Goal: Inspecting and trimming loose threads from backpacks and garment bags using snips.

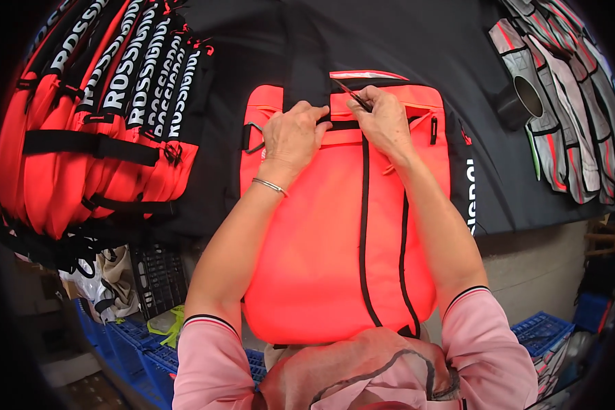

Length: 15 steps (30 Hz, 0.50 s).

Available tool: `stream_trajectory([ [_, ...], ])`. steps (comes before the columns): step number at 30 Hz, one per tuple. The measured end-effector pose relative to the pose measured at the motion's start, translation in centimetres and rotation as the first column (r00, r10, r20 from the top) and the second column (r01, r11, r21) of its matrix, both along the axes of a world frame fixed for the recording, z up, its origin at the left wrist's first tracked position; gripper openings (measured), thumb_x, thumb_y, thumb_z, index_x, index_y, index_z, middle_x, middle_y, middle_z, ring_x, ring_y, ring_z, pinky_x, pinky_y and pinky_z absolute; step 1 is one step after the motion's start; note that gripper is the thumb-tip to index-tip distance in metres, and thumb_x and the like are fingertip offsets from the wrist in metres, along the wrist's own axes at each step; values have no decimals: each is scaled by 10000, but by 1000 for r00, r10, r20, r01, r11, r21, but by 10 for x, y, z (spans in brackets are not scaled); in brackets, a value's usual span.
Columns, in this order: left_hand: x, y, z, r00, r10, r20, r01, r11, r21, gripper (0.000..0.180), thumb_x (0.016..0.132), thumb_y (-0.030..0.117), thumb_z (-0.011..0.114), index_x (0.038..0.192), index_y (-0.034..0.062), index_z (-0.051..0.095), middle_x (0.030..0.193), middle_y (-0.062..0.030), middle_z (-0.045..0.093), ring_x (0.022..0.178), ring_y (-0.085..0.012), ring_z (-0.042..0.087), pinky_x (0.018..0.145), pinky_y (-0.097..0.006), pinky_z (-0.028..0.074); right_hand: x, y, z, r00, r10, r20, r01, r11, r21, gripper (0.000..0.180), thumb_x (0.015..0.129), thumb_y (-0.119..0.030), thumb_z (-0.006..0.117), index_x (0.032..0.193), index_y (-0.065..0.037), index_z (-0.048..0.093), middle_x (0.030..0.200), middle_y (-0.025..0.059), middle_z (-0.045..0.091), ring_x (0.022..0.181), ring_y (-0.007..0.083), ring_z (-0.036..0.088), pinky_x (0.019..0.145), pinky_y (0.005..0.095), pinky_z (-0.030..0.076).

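Note:
A bright red-orange bag [307, 253] with black trim lies in front of me, its near end against my body. My left hand [290, 140] rests on its upper part, with bent fingers pinching the edge of a wide black strap [307, 68]. This strap runs away from me over the bag's far edge. Closed around dark thread snips [348, 93], my right hand [384, 123] is just right of the strap. The thin tips of the snips point to the far left, near the strap's edge. My right fingers partly hide their handles.
Many similar red and black bags [109, 171] are stacked at the left of the black-covered table [246, 41]. A dark metal cup [527, 97] lies on its side at the right, beside grey straps or panels [560, 137]. Blue crates [543, 331] stand below the table.

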<state>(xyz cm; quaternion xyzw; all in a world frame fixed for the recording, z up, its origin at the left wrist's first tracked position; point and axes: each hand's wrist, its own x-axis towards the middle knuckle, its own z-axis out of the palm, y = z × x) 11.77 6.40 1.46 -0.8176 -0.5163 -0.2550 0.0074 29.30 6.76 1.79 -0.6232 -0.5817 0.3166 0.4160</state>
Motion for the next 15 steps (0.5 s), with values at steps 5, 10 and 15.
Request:
stream_trajectory([
  [5, -3, -4, -11, 995, -8, -101, 21, 992, 126, 130, 837, 179, 701, 850, 70, 632, 821, -70, 605, 705, -285, 627, 616, -381, 486, 0, -5, 3, 1000, 12, -27, -12, 1000, -8, 204, 864, -180, 702, 899, 11, 637, 744, 112, 682, 655, 194, 649, 653, 333, 502],
  [10, -12, -5, -14, 998, -19, 57, 13, 994, 104, 137, 853, 114, 680, 836, 28, 575, 820, -124, 580, 717, -326, 614, 619, -414, 479, -6, -15, 0, 995, -3, 98, -18, 976, 217, 324, 827, -305, 760, 950, -34, 633, 800, 53, 664, 707, 141, 614, 648, 308, 490],
  [15, -12, 0, -8, 972, 51, 230, -42, 998, -45, 137, 866, 104, 668, 822, -1, 592, 782, -133, 586, 672, -312, 597, 610, -399, 469, -4, -14, -6, 936, -62, 345, -78, 923, 378, 329, 781, -338, 772, 898, -69, 622, 797, 56, 661, 766, 223, 642, 641, 365, 521],
])
